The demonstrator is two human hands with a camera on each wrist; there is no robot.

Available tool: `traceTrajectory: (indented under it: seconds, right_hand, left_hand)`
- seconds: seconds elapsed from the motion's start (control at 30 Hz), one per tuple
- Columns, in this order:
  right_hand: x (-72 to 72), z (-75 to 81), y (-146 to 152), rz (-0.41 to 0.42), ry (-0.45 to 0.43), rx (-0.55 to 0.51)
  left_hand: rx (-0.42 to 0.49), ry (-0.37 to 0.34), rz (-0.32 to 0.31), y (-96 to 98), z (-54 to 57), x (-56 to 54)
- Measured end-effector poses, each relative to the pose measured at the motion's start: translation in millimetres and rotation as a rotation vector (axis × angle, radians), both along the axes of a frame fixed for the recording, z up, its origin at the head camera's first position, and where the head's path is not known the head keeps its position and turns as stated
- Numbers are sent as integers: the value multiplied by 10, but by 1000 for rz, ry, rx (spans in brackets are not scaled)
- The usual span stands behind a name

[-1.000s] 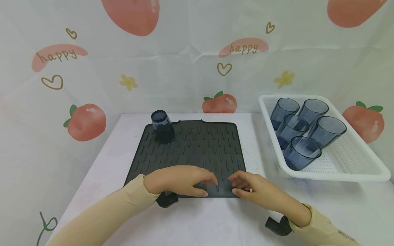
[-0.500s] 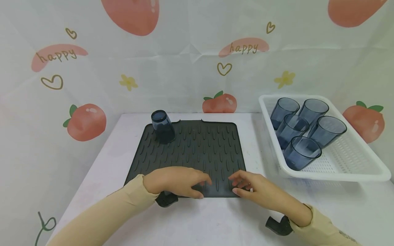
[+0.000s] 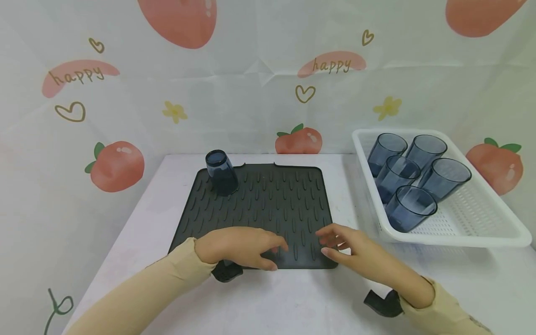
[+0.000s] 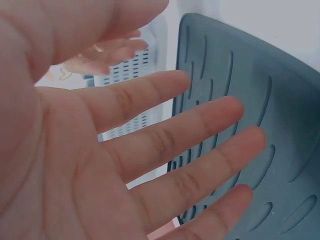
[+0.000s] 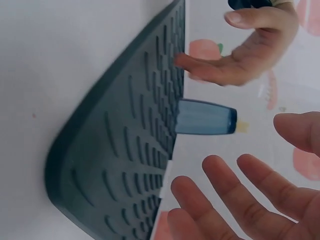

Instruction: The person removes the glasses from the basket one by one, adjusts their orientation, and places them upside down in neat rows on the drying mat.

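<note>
A dark ridged drying mat (image 3: 268, 200) lies on the white table. On its back left corner one blue glass (image 3: 224, 176) stands upside down. My left hand (image 3: 243, 246) hovers over the mat's front edge, palm down; the left wrist view shows its fingers (image 4: 165, 140) spread and holding nothing. Over the mat's front right corner is my right hand (image 3: 351, 249), its fingers loosely bent, also with nothing in them. At the right, a white basket (image 3: 473, 242) holds several blue glasses (image 3: 412, 207), leaning with their rims up.
The basket stands just right of the mat, beyond my right hand. Behind the white table (image 3: 293, 298) hangs a pale printed cloth (image 3: 234, 93) with fruit pictures. Each wrist wears a black camera mount (image 3: 383, 303).
My left hand has drawn slightly left, then stayed still. In the last half second my right hand has lifted and shifted right, toward the basket. The glasses have not moved.
</note>
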State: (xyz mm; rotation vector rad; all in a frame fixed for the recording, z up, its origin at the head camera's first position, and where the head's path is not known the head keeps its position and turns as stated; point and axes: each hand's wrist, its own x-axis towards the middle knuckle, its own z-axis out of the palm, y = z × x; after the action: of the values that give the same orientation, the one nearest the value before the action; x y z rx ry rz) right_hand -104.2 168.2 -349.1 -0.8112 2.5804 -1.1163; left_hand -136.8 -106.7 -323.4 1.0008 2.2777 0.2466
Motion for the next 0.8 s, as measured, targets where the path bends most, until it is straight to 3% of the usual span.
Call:
traceTrajectory:
  seconds: [0.2,0.5,0.8]
  right_hand:
    - [0,84,56,-48,46,-11]
    - [12,271,202,-172,286,-72]
    - [39,419,427,-281,407,-142]
  left_hand:
    - [-6,-4,3,-4,-5,-4]
    - [6,0,-1,-1,-5,-2]
    - [29,8,-19,14,-21,-20]
